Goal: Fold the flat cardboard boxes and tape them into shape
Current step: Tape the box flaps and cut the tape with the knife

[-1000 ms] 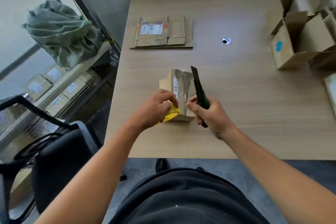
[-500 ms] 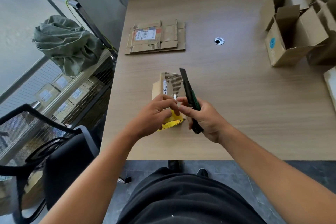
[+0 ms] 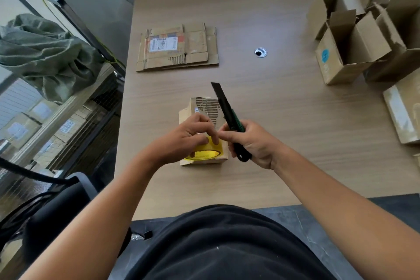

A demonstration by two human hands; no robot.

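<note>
Cardboard box (image 3: 204,107): near table (image 3: 295,125) edge, beneath both hands.
Its long axis runs away from me; left hand (image 3: 188,140), directly over it, pinches the tape roll (image 3: 204,154); right hand (image 3: 253,143), alongside, grips the utility knife (image 3: 226,109).

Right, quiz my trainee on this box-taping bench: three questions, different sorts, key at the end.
1. True or false: the right hand grips a utility knife whose blade points away from the person.
2. Where does the flat cardboard stack lie? A) on the table, beyond the small box; B) on the chair; C) inside an opened box.
3. Fill in: the left hand holds a yellow roll of ____.
Key: 1 true; 2 A; 3 tape.
</note>
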